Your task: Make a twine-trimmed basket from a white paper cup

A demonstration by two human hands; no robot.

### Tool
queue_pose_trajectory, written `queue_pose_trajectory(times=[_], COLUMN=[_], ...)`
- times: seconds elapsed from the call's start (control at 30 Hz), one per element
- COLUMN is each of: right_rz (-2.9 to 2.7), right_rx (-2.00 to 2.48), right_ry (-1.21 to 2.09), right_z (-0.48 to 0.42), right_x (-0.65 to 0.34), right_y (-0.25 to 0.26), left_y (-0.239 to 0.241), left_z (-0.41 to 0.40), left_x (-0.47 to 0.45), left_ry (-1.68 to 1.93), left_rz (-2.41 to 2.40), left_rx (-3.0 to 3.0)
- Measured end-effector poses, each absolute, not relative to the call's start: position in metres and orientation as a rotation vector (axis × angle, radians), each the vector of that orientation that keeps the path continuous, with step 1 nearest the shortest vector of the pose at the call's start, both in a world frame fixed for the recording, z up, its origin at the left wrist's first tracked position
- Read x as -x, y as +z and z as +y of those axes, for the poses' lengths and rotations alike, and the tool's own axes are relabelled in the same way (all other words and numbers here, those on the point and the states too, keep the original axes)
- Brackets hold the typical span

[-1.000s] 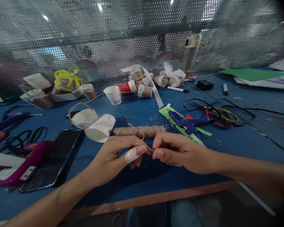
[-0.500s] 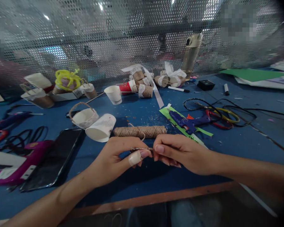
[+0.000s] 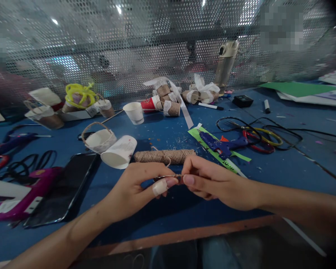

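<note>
My left hand, a bandage round its thumb, pinches a thin dark strip between thumb and forefinger. My right hand is closed, and its thumb and forefinger grip the end of the same strip, fingertips almost meeting the left ones. What kind of thing the strip is I cannot make out. Just behind both hands lies a roll of brown twine. Left of the roll, a white paper cup lies on its side against a small white cup basket with a twine handle.
A blue glue gun rests on a green strip at right, near scissors and black cord. At left lie a phone and a purple glue gun. Several decorated cups and a bottle stand by the perforated screen.
My right hand has turned slightly, its knuckles a little higher and the lower fingers curled in more. My left hand keeps its pinch almost unmoved.
</note>
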State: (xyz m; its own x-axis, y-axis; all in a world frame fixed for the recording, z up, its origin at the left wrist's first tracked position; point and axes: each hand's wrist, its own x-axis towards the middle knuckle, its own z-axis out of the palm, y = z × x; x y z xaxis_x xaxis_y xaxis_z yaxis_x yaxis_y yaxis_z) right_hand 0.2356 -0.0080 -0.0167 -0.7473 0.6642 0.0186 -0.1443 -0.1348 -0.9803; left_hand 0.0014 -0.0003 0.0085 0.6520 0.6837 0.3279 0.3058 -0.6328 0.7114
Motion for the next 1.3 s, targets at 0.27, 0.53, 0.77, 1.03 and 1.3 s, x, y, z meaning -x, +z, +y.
queue_pose_trajectory(times=[0.27,0.53,0.77,1.03,1.3], right_rz=[-1.809,-1.862,-1.720,-1.550,-1.693], right_rx=[0.655,0.610,0.576,0.594,0.668], right_ry=[1.720,1.630,1.656,1.775,1.698], right_z=[-0.0012,-0.0005,-0.0044,-0.0022,0.0013], right_x=[-0.2368,-0.2390,-0.2402,-0.2361,-0.2368], right_y=[-0.0189,-0.0171,-0.0133,-0.0177,-0.0222], left_y=[0.0088,0.0068,0.0100,0.0073,0.0071], left_z=[-0.0004,-0.0018,-0.0008,-0.0011,-0.0018], left_x=[-0.0019,-0.0013,-0.0017,0.0005,0.0001], left_ry=[0.835,0.882,0.865,0.867,0.857], left_rz=[0.765,0.753,0.755,0.783,0.781], left_rx=[-2.256,-2.231,-2.229,-2.207,-2.227])
